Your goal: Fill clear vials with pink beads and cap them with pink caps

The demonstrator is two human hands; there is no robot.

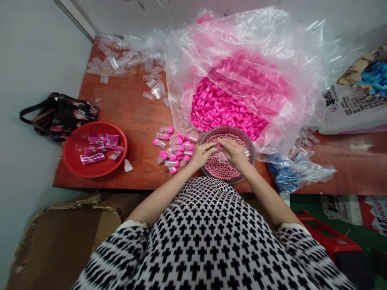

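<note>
My left hand and my right hand meet over a grey bowl filled with small pink beads. Both hands have their fingers pinched together around a small item between them; it is too small to name. Just left of the bowl lies a heap of small clear vials with pink caps, filled with pink beads. Behind the bowl a big clear plastic bag holds a mass of loose pink caps.
A red bowl with pink packets sits at the table's left. Empty clear vials are scattered at the back left. A dark handbag hangs off the left edge. A printed sack and plastic bag lie right; a cardboard box stands below.
</note>
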